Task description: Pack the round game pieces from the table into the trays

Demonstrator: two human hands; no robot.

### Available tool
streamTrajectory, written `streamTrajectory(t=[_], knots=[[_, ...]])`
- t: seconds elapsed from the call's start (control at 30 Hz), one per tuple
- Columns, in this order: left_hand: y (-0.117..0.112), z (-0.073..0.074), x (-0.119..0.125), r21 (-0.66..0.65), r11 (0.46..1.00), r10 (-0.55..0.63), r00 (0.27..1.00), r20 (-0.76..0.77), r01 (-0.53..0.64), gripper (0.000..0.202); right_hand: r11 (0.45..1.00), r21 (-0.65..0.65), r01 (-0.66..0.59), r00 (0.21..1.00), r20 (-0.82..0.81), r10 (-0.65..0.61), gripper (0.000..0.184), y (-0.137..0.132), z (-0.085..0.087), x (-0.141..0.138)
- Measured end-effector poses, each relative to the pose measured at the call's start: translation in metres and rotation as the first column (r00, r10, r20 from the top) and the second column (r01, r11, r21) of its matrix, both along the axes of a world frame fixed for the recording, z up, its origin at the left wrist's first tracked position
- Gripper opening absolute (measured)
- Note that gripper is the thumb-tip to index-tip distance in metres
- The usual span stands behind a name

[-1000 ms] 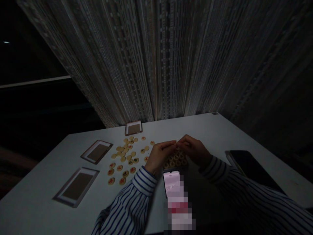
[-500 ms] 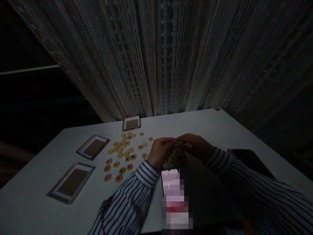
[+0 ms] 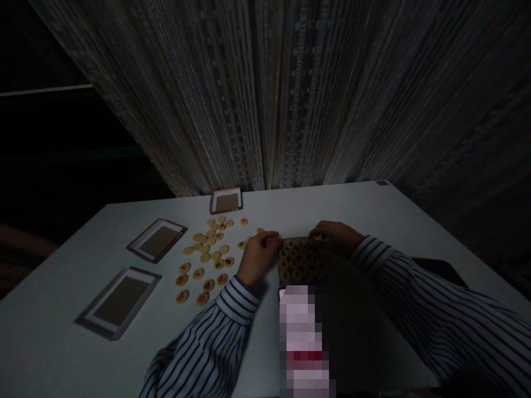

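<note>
Xiangqi tray [image 3: 295,239], pieces [image 3: 296,262] seated in rows.
The tray is flanked by the left hand [image 3: 259,255] and right hand [image 3: 337,236]; fingers are curled narrow; grip contents cannot be determined.

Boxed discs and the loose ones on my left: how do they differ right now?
The boxed discs sit packed together in rows; the loose discs lie scattered. The boxed discs look darker, in shadow; the loose discs look paler. Marks on the boxed discs look dark; the loose discs show red marks, black marks or plain faces. Both are round.
</note>
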State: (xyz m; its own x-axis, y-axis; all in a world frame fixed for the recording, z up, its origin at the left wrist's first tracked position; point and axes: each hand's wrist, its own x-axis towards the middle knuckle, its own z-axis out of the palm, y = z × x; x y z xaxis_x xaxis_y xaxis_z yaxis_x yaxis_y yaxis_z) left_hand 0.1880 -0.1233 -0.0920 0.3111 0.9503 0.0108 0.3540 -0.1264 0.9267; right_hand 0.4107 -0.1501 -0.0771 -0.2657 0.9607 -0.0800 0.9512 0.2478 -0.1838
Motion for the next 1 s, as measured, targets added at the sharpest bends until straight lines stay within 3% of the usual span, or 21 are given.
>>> streamTrajectory(t=[0.27,0.43,0.73,0.87,1.0], knots=[[0.004,-0.005,-0.008,0.015,1.0,0.018,0.999,-0.028,-0.017,0.028,0.997,-0.078,-0.008,0.999,0.051,0.012,0.025,0.006,-0.001,-0.002],[0.003,-0.003,-0.01,0.031,0.999,0.013,0.999,-0.045,-0.012,0.029,0.998,-0.02,-0.064,0.998,0.001,0.064,0.026,0.007,-0.011,0.004],[0.001,-0.004,-0.011,0.056,0.998,0.01,0.995,-0.097,-0.004,0.027,0.998,-0.033,-0.048,0.999,0.018,0.048,0.023,0.007,-0.01,0.003],[-0.005,-0.001,-0.013,0.108,0.994,0.014,0.986,-0.167,0.004,0.026,0.999,0.044,-0.03,0.999,-0.022,0.031,0.021,-0.002,-0.013,0.007],[-0.022,-0.001,-0.015,0.169,0.985,0.008,0.968,-0.249,0.035,0.025,0.998,0.043,-0.036,0.998,-0.041,0.037,0.019,-0.015,-0.015,0.009]])
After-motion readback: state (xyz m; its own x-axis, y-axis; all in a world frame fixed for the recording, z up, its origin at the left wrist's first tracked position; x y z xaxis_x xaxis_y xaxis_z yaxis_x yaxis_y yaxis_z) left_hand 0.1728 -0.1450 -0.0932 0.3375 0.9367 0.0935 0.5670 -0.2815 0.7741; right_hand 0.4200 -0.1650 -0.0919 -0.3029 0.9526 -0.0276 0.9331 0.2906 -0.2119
